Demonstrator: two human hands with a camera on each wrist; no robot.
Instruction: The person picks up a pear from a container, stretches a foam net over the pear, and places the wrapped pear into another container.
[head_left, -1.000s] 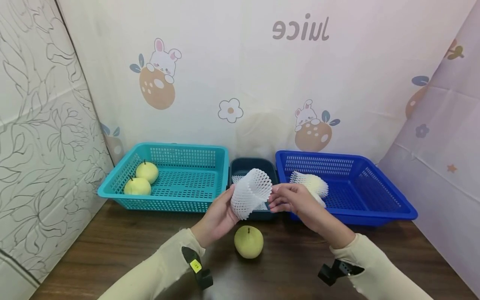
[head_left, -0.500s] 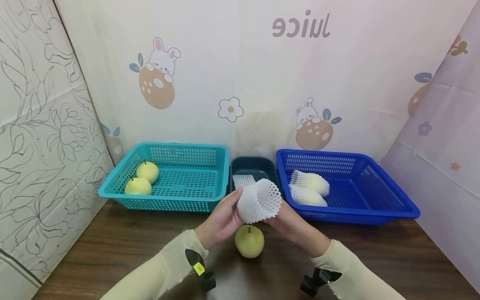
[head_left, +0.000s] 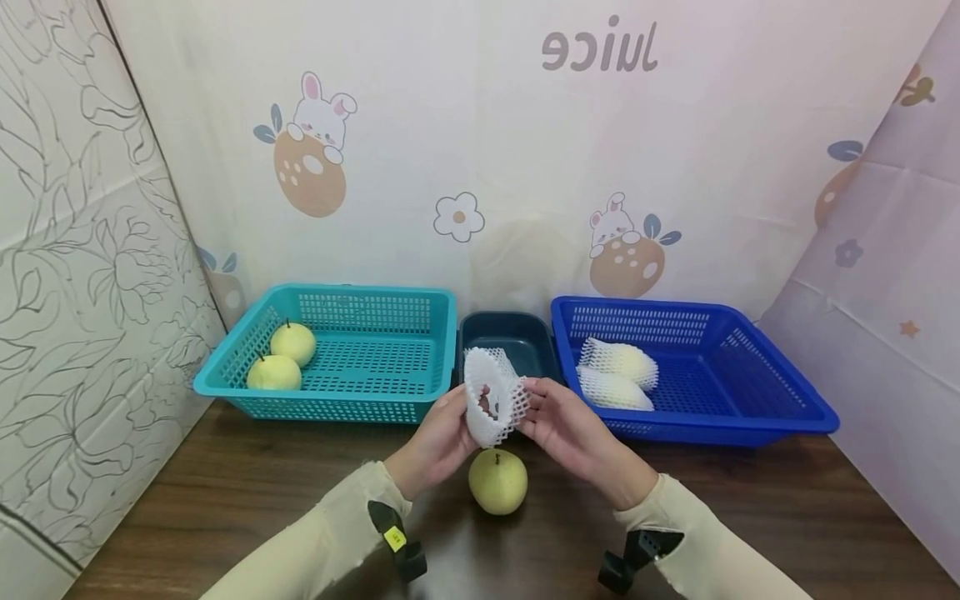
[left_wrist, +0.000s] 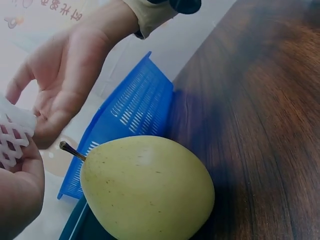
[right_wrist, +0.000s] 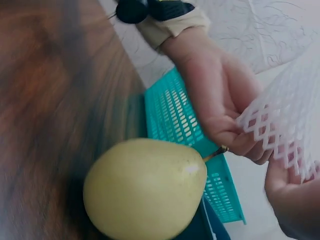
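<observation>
A white foam fruit net (head_left: 486, 432) is held up over the table, its mouth spread and facing me. My left hand (head_left: 438, 442) grips its left side, with fingertips showing through the opening. On the other side, my right hand (head_left: 570, 433) pinches the mesh edge between thumb and fingers. Both hands meet the same net (right_wrist: 285, 112) in the right wrist view. Just below stands a yellow-green pear (head_left: 498, 483) on the table, stem up, touched by neither hand. It looms large as the pear (left_wrist: 147, 187) in the left wrist view.
A teal basket (head_left: 375, 408) at the left holds two bare pears (head_left: 285, 358). The blue basket (head_left: 742, 425) at the right holds two pears in foam nets (head_left: 618, 375). Between them sits a small dark tray (head_left: 517, 321), partly hidden by the held net. The wooden table (head_left: 300, 483) lies in front.
The right hand first came to the net's right side, then from behind it to its right edge. The net has turned, and its mouth now faces me. The pears stay put.
</observation>
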